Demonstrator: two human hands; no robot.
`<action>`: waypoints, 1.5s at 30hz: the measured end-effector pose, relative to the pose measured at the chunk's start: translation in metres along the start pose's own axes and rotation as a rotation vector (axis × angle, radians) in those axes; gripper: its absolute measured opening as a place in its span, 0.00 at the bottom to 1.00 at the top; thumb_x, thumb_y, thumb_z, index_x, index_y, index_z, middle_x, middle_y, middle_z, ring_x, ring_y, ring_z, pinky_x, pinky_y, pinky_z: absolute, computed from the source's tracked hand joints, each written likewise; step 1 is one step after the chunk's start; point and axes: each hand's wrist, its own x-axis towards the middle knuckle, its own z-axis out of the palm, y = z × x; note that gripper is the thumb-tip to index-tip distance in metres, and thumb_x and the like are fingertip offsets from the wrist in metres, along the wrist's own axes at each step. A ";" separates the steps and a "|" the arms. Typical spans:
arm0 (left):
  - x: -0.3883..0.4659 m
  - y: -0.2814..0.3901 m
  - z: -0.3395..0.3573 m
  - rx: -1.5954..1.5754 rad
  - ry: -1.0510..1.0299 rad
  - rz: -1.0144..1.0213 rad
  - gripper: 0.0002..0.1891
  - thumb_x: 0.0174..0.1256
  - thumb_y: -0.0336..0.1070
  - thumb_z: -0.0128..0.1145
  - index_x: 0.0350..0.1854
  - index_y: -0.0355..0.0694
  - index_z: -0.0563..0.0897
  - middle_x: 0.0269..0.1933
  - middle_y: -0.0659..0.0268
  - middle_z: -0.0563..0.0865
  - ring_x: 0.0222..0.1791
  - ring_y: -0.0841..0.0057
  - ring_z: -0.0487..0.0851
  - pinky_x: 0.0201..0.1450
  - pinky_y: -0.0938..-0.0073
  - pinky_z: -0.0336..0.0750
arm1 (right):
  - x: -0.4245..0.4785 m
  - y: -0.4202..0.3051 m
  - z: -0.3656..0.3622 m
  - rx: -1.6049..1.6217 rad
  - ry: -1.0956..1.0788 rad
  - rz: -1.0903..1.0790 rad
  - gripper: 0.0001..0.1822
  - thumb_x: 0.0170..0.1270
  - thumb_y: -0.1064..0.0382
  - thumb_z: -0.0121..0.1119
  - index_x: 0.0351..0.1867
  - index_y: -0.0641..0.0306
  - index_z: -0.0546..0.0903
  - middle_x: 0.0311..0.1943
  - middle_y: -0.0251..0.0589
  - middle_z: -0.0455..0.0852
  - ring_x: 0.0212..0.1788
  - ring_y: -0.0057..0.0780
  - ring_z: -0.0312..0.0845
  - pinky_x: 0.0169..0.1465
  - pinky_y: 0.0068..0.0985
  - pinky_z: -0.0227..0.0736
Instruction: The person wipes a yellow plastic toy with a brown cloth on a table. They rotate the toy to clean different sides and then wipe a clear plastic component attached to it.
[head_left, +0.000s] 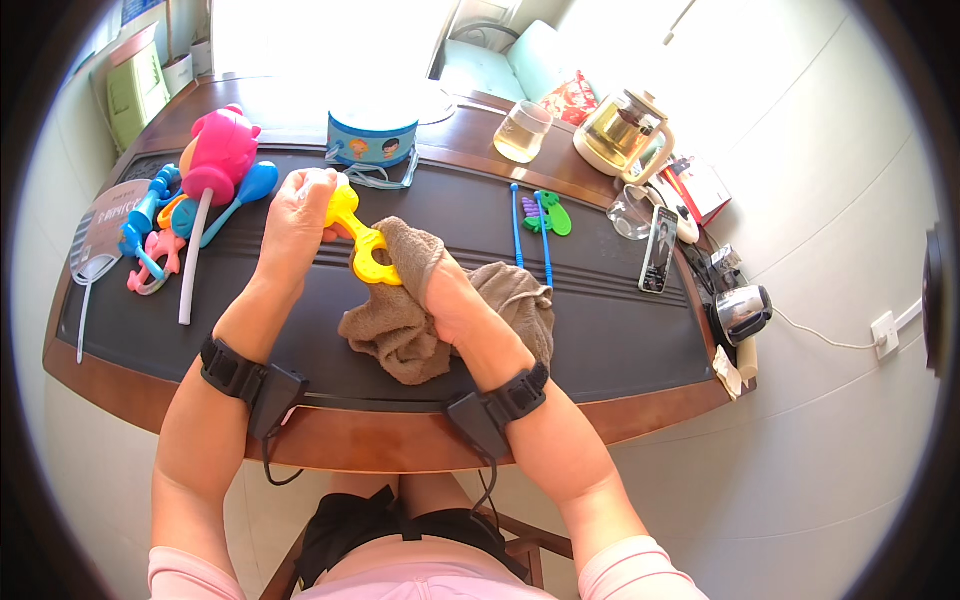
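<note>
My left hand (298, 214) grips one end of a yellow plastic baby rattle (365, 241) above the dark tabletop. At the rattle's other end, a ring with a hole rests against a brown terry towel (405, 322). My right hand (450, 296) is wrapped in part of that towel and holds it around the ring end; my right fingers are hidden under the cloth. The rest of the towel lies bunched on the table on both sides of my right wrist. Each forearm wears a black strap with a cabled device.
Left of my hands lie a pink toy hammer (221, 154), a blue maraca (244, 199), several small toys and a plastic fan (105, 232). Ahead stands a toy drum (373, 139). On the right are blue sticks (517, 225), a glass cup (523, 131), a glass kettle (622, 139) and a phone (658, 249).
</note>
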 end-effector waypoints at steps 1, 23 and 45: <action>0.000 0.000 0.000 0.003 -0.001 -0.005 0.19 0.69 0.53 0.49 0.47 0.42 0.73 0.36 0.67 0.82 0.31 0.85 0.81 0.34 0.87 0.74 | 0.001 0.000 0.001 -0.024 0.021 0.022 0.17 0.66 0.49 0.52 0.41 0.62 0.79 0.34 0.33 0.81 0.32 0.21 0.77 0.36 0.21 0.73; -0.009 0.015 0.008 -0.231 0.168 0.130 0.21 0.68 0.42 0.58 0.53 0.37 0.66 0.40 0.59 0.83 0.29 0.78 0.86 0.31 0.86 0.78 | 0.018 0.022 -0.017 0.406 0.297 -0.167 0.23 0.72 0.46 0.47 0.54 0.63 0.74 0.48 0.42 0.81 0.50 0.32 0.78 0.53 0.28 0.76; -0.033 0.017 0.017 -0.366 -0.470 -0.413 0.16 0.66 0.42 0.55 0.50 0.38 0.75 0.37 0.62 0.83 0.27 0.73 0.85 0.28 0.81 0.79 | 0.021 0.017 -0.026 0.072 0.336 -0.554 0.12 0.71 0.61 0.49 0.49 0.66 0.75 0.41 0.33 0.79 0.43 0.21 0.74 0.47 0.21 0.71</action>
